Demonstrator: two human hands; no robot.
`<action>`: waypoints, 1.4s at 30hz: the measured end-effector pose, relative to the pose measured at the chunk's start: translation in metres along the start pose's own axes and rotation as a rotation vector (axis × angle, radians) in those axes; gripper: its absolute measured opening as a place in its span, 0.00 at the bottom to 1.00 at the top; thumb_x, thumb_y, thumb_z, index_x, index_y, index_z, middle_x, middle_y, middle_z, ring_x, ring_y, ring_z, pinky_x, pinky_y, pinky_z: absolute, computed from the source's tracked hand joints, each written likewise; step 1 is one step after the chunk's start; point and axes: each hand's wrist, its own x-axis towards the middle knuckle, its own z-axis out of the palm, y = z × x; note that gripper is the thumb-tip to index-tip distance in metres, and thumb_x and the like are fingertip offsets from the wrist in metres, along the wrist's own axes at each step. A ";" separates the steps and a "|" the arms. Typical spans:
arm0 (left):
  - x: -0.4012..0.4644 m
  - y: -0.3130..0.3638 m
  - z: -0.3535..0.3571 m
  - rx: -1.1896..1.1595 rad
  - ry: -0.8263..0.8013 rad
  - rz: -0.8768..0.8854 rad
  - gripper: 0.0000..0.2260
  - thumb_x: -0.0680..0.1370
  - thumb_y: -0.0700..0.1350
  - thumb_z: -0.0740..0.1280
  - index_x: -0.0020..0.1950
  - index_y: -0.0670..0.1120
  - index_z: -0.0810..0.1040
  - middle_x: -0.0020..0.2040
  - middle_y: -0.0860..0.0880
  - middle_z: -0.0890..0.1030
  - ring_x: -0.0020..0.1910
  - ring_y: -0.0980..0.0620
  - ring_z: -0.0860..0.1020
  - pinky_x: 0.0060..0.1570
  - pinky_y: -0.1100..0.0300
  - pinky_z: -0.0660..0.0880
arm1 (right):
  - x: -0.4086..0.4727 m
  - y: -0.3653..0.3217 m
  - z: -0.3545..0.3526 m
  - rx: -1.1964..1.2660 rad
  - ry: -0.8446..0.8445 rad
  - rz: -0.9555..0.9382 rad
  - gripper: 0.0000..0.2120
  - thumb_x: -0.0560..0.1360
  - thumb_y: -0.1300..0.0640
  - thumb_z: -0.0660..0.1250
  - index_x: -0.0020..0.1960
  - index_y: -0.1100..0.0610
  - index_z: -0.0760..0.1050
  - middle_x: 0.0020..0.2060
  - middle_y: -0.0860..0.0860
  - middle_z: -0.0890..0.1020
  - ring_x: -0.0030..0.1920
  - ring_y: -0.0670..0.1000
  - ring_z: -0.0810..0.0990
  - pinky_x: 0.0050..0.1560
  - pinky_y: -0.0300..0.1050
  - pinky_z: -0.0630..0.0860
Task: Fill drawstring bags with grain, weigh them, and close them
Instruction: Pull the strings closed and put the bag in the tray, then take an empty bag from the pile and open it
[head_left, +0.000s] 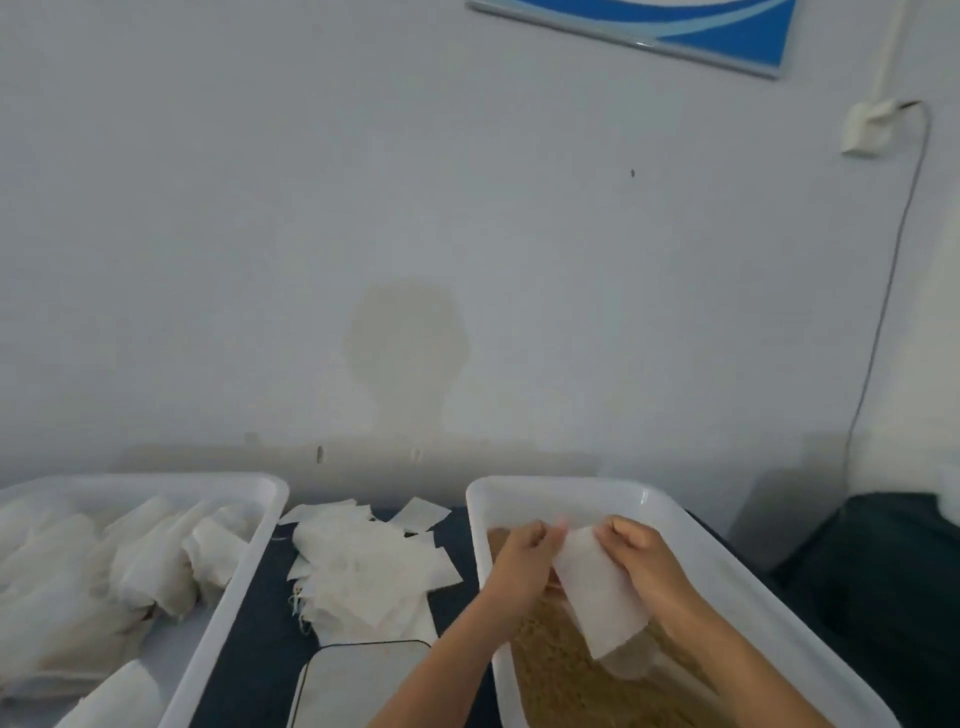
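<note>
one bag (597, 587) between both hands (524, 558)

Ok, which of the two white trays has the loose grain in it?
The right tray, the one both hands work over with an empty bag; brown grain covers its floor. The left tray holds only whitish bags.

Both hands' fingers (613, 530) on bag (597, 592) over grain (561, 670)

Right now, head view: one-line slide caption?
Both hands hold an empty bag over the grain tray.
</note>
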 end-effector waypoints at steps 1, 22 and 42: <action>-0.001 -0.003 0.005 -0.091 -0.065 -0.051 0.21 0.81 0.58 0.52 0.40 0.47 0.75 0.34 0.52 0.79 0.34 0.57 0.78 0.33 0.66 0.75 | -0.002 0.005 -0.002 -0.050 -0.018 -0.014 0.15 0.80 0.55 0.61 0.36 0.60 0.71 0.33 0.55 0.76 0.36 0.54 0.75 0.40 0.46 0.68; 0.004 -0.025 0.022 -0.006 -0.125 0.122 0.12 0.82 0.46 0.57 0.45 0.45 0.77 0.35 0.51 0.78 0.36 0.53 0.77 0.37 0.60 0.75 | -0.014 0.022 0.008 0.211 -0.127 0.111 0.13 0.70 0.46 0.62 0.46 0.52 0.80 0.33 0.50 0.83 0.33 0.50 0.81 0.35 0.43 0.77; 0.003 -0.035 0.023 0.472 0.054 0.264 0.07 0.78 0.46 0.61 0.43 0.46 0.76 0.40 0.51 0.80 0.42 0.50 0.79 0.48 0.52 0.76 | -0.017 0.023 0.004 0.124 -0.213 0.035 0.20 0.79 0.44 0.55 0.40 0.53 0.79 0.33 0.53 0.81 0.34 0.52 0.79 0.36 0.42 0.75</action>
